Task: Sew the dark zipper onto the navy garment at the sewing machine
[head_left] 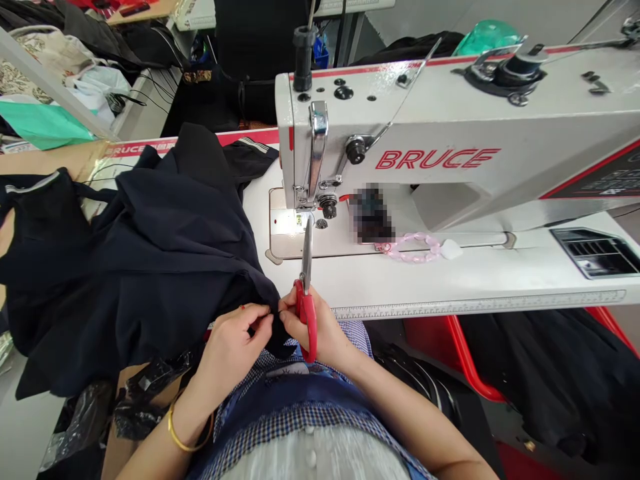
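Observation:
A dark navy garment point(175, 247) lies bunched over the left of the sewing table, and its near edge hangs toward my lap. My left hand point(231, 350) is closed in a pinch on that edge, thumb against forefinger. Close beside it, my right hand point(327, 333) has red-handled scissors point(307, 303) in its grip, blades pointing away from me toward the needle area. The tips of my right thumb and forefinger also meet at the cloth's edge, near the left fingertips. Exactly what they pinch there is too small to make out.
A white sewing machine point(440, 143) stands just beyond my hands. Under its arm lies a pixelated object point(373, 213) with a pink bead strap point(413, 247). Below right, a red basket point(463, 353) holds dark cloth. Plastic bags point(150, 400) and cardboard sit below left.

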Action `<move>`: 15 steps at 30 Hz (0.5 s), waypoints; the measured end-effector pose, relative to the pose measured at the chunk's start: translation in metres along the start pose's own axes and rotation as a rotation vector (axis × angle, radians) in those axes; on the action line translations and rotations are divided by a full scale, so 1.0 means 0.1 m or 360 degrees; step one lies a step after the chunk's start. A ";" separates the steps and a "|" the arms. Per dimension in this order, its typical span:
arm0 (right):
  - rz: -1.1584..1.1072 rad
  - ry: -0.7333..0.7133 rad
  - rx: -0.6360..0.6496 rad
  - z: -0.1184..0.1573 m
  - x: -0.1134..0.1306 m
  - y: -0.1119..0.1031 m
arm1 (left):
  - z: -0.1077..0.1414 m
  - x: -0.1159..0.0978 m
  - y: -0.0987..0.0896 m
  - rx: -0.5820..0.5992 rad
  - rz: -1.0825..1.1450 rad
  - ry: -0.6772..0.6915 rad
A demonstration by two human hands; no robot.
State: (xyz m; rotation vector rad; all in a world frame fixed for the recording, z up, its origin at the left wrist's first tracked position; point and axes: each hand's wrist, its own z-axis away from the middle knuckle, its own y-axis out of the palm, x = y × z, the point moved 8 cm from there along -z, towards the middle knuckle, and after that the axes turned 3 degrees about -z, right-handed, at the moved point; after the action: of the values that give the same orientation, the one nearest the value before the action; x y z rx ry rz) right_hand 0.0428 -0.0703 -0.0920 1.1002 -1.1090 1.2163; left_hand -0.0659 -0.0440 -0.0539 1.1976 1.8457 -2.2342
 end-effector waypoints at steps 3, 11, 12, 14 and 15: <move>0.0019 0.0078 -0.0025 -0.03 -0.02 -0.02 | -0.06 0.04 0.03 0.0117 0.0001 -0.0036; -0.0059 -0.0033 0.0038 -0.09 0.05 -0.04 | -0.07 0.30 0.27 0.0420 0.0883 -0.0372; -0.0033 -0.0041 0.0034 -0.08 0.06 -0.03 | -0.07 0.30 0.27 0.0407 0.0856 -0.0383; 0.0055 -0.0027 0.0002 -0.05 0.06 -0.04 | -0.08 0.28 0.24 0.0396 0.0694 -0.0336; 0.0121 -0.0003 -0.0022 -0.04 0.05 -0.04 | -0.08 0.25 0.23 0.0389 0.0601 -0.0289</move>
State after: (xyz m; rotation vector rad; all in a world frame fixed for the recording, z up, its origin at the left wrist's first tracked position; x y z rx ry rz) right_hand 0.0472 -0.0658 -0.0873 1.0575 -1.1681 1.2654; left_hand -0.0687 -0.0327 -0.0865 1.2030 1.1930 -2.2982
